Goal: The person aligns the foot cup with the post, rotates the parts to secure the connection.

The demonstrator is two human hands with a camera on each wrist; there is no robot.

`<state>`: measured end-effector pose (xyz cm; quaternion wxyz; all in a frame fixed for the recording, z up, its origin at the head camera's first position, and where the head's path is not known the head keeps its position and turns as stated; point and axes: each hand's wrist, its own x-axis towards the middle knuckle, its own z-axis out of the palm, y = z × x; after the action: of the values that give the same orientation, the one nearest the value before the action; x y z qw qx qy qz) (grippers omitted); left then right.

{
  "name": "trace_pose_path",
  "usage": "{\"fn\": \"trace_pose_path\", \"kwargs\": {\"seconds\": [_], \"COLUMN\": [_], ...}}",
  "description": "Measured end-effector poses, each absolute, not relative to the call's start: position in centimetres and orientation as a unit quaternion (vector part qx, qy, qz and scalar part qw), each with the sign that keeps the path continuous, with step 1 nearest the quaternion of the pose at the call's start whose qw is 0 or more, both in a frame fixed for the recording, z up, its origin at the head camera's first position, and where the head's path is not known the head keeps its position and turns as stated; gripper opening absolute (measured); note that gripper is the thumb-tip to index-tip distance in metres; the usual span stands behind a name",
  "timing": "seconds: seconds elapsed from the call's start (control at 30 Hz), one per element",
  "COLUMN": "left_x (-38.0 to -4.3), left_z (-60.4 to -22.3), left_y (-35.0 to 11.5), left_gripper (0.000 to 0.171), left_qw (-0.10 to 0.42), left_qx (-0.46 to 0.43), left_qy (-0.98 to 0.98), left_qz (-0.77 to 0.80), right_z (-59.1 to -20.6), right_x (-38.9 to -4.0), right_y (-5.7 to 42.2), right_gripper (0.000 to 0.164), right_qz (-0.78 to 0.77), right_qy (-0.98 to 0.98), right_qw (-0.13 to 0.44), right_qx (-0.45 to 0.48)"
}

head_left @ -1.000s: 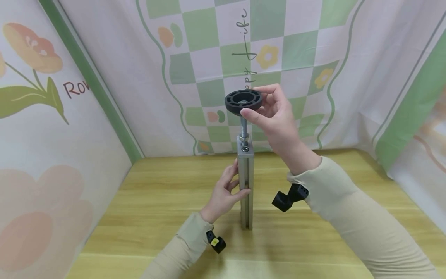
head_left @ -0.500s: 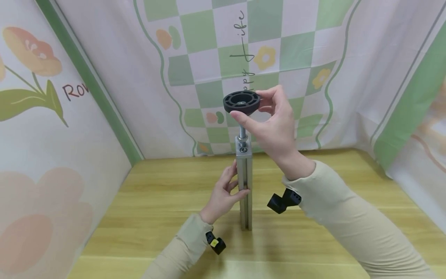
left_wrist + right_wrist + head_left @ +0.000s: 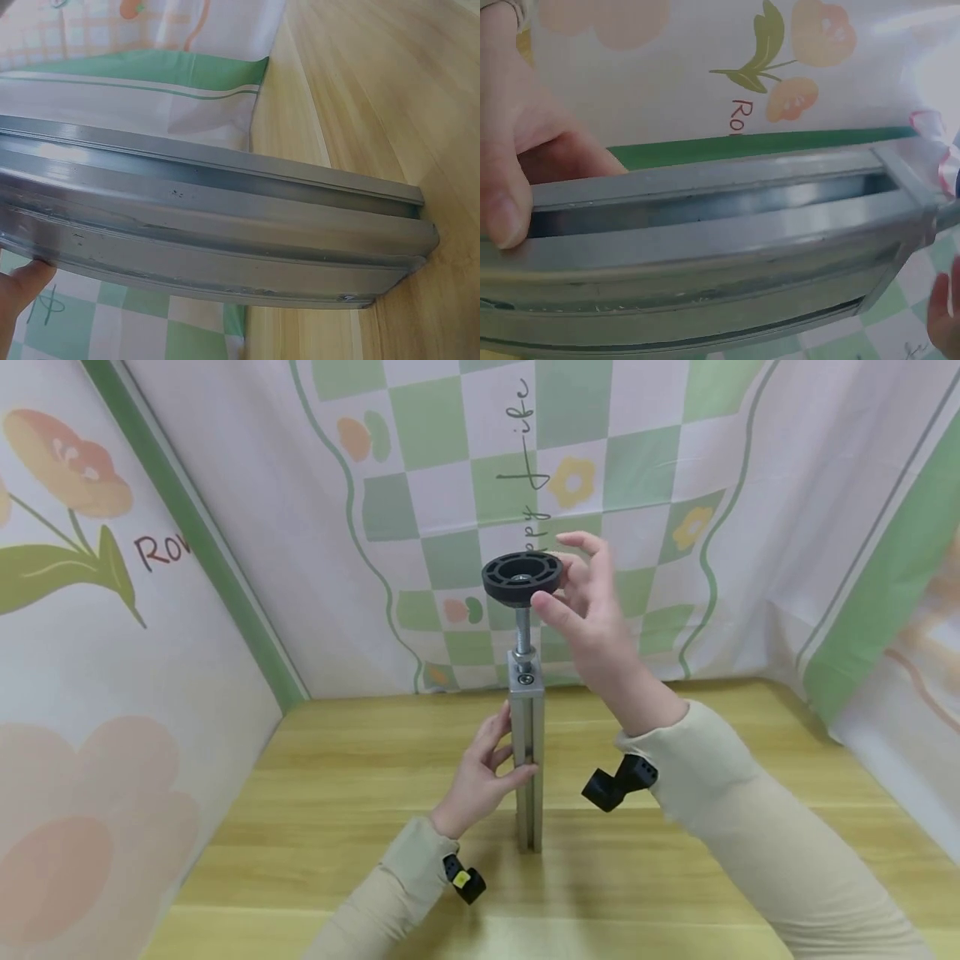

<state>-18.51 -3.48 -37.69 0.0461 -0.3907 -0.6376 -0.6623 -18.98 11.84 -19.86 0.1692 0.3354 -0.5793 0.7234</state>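
An aluminium extrusion profile (image 3: 529, 814) stands upright on the table, held from the left by my left hand (image 3: 474, 785), thumb on the near face and fingers round the far side. From its top plate rises a threaded rod (image 3: 523, 631) with a nut, carrying a round black leveling foot (image 3: 522, 596). My right hand (image 3: 603, 627) is at the foot's right side, fingers spread, thumb tip right by the rim and index finger raised off it. In the right wrist view the left thumb (image 3: 508, 221) presses the profile; the foot is out of that picture.
The wooden table (image 3: 337, 760) lies under the profile. A green-and-white checked curtain (image 3: 435, 485) hangs behind it, with printed curtains at both sides. Small black cameras are strapped to both wrists, the right one (image 3: 618, 783) hanging beside the profile.
The right thumb and fingers have loosened from the foot's rim and spread; the index finger has lifted. Half a second ago they pinched and turned the foot. The left hand stays put.
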Motion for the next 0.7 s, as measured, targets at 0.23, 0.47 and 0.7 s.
{"fn": "trace_pose_path", "kwargs": {"seconds": [0.23, 0.47, 0.7], "left_x": [-18.5, -18.6, -18.7], "left_z": [-37.7, -37.7, -37.8], "left_y": [-3.5, -3.5, -3.5], "left_gripper": [0.096, 0.098, 0.099], "left_qw": [0.055, 0.061, 0.055], "left_qx": [-0.394, -0.396, -0.395], "left_qy": [-0.638, -0.641, -0.641], "left_qz": [-0.659, -0.655, -0.656], "right_z": [-19.7, -19.5, -19.8], "right_x": [-20.9, -21.1, -21.4], "right_y": [12.5, 12.3, 12.3], "right_gripper": [0.059, 0.05, 0.047], "right_qz": [0.75, 0.767, 0.789], "right_qy": [-0.494, -0.409, -0.348], "right_qw": [-0.086, -0.181, -0.202], "right_qx": [0.431, 0.46, 0.464]}}
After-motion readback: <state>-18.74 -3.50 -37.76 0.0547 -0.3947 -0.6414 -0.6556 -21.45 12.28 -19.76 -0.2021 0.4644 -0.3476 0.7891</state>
